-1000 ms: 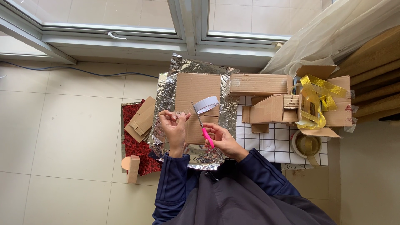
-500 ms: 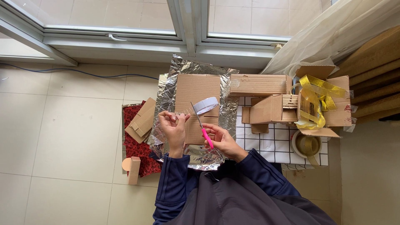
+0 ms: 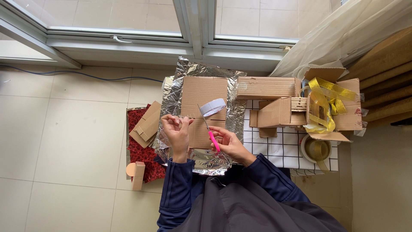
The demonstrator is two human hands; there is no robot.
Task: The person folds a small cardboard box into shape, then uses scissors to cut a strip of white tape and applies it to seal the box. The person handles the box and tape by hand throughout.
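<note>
My right hand (image 3: 229,142) holds pink-handled scissors (image 3: 209,129), blades pointing away from me over a brown cardboard sheet (image 3: 205,96). The cardboard lies on a crumpled sheet of aluminium foil (image 3: 171,103) on the tiled floor. My left hand (image 3: 177,132) is raised over the foil's left part, fingers pinched on a thin clear strip of tape that runs toward the scissors. A white tape roll (image 3: 213,107) rests on the cardboard just beyond the scissor tips.
Folded cardboard pieces (image 3: 146,124) lie on red patterned paper (image 3: 139,152) at left. A cardboard tube (image 3: 137,174) stands nearby. To the right are cardboard boxes (image 3: 274,112), gold ribbon (image 3: 324,96), a checked white sheet (image 3: 279,148) and a ribbon spool (image 3: 316,149). A window frame (image 3: 193,43) runs ahead.
</note>
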